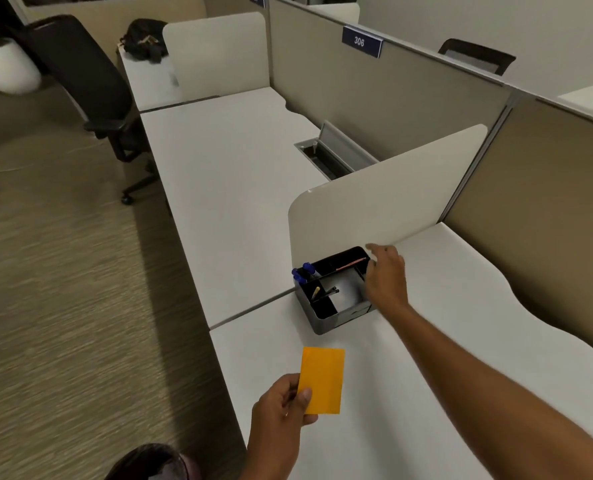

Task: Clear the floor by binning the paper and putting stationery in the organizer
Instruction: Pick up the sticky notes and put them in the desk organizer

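Left hand (283, 401) lowest in frame, grip pinched on orange sticky-note pad (322, 381), held above white bench (426, 393) edge. Right hand (385, 277) at far right rim of grey organizer (333, 289), fingers loosely spread, holding nothing. Blue-capped markers (302, 271) upright in organizer's back-left compartment, pens in the front-left one. Organizer against divider panel (385, 199).

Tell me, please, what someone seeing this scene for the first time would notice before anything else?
The bright orange pad of sticky notes stands out first, pinched in the left hand above the near edge of the white desk. Next comes the dark desk organizer against the low divider panel, blue-capped pens standing in its far-left compartment, with the right hand open at its right rim.
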Motion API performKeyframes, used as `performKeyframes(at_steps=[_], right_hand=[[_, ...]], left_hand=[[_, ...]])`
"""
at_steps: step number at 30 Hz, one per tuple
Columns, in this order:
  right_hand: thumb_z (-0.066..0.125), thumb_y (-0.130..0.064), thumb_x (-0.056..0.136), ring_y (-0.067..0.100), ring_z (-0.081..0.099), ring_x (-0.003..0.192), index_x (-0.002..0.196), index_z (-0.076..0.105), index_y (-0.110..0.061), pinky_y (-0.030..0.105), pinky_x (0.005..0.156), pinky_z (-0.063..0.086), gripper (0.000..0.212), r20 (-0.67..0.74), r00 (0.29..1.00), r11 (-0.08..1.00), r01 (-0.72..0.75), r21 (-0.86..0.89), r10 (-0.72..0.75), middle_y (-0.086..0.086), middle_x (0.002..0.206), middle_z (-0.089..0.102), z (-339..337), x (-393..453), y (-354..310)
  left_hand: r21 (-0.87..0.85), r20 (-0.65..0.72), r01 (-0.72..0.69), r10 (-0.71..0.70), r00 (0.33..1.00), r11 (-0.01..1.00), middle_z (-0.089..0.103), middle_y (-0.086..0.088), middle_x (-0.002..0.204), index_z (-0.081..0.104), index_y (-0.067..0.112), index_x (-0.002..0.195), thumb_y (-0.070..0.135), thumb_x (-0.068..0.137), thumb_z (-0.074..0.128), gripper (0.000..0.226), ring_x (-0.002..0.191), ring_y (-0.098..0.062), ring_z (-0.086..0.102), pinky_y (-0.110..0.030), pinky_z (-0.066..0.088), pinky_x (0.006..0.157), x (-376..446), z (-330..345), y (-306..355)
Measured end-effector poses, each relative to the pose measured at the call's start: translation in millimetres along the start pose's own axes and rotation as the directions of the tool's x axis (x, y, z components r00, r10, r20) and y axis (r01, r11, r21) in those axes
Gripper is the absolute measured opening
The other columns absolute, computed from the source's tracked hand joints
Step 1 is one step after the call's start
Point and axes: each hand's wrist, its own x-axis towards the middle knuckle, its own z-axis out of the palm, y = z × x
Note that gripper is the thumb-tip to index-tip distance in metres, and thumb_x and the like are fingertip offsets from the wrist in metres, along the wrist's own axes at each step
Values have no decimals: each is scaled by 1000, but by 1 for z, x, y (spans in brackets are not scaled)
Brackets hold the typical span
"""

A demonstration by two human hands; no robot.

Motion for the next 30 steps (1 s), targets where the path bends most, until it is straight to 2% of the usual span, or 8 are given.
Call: performKeyframes(at_steps=[3, 7, 13, 16, 18, 22, 25, 30], right_hand=[[54, -22, 107, 11, 68, 101, 116, 72, -23, 28, 83, 53, 20, 122, 992, 932, -4, 364, -43, -6, 109, 72, -11, -70, -7], [61, -42, 102, -2, 65, 112, 131, 65, -39, 20, 84, 60, 29, 411, 894, 889, -33, 457, -179, -22, 124, 69, -25, -149, -1], [73, -12, 96, 4, 70, 97, 106, 78, -30, 18, 77, 55, 20, 240, 959, 920, 45, 390, -149, -19, 101, 76, -33, -174, 20], [69, 3, 94, 11, 71, 80, 100, 77, -30, 29, 74, 59, 34, 134, 983, 912, 62, 405, -126, -15, 93, 75, -42, -144, 20], [64, 13, 91, 13, 71, 82, 101, 78, -23, 29, 78, 58, 39, 6, 988, 918, 142, 371, -155, -9, 90, 75, -49, -111, 16], [60, 13, 93, 15, 69, 90, 102, 78, -10, 29, 85, 55, 31, -189, 945, 922, 308, 235, -267, -1, 96, 74, -54, -41, 1], [60, 10, 97, 25, 70, 97, 104, 79, -4, 38, 89, 57, 25, -185, 917, 925, 372, 75, -353, 8, 104, 76, -42, 0, -1], [58, 18, 89, 32, 65, 108, 115, 77, -4, 39, 89, 55, 39, 17, 908, 899, 417, -138, -419, 12, 114, 73, -15, 38, 12]], left_hand=[[0, -64, -57, 56, 996, 998, 68, 3, 116, 64, 27, 119, 27, 101, 61, 18, 102, -21, 71, -34, 65, 84, 2, 5, 2], [125, -108, -107, 120, 987, 986, 65, 5, 119, 60, 30, 120, 35, 99, 60, 22, 101, -17, 69, -34, 64, 89, 6, 10, 3], [208, -90, -142, 164, 982, 968, 65, 12, 121, 64, 34, 126, 28, 100, 62, 26, 108, -13, 66, -33, 60, 96, 7, 17, 7], [208, -101, -141, 165, 981, 968, 60, 19, 126, 59, 41, 132, 25, 100, 64, 36, 114, -2, 62, -14, 51, 90, 9, 16, 11], [201, -91, -141, 162, 982, 969, 60, 21, 128, 58, 44, 130, 26, 101, 63, 35, 114, 3, 61, -7, 47, 84, 9, 14, 12], [186, -91, -127, 146, 985, 974, 61, 23, 130, 59, 50, 116, 25, 102, 61, 29, 116, 2, 61, -12, 49, 87, 5, 11, 10], [209, -88, -128, 149, 985, 969, 61, 24, 130, 59, 49, 114, 26, 102, 60, 26, 116, 2, 61, -9, 49, 85, 3, 8, 7], [241, -90, -116, 141, 986, 964, 62, 20, 129, 62, 40, 120, 28, 103, 59, 21, 114, 1, 61, -4, 47, 82, 1, 2, 0]])
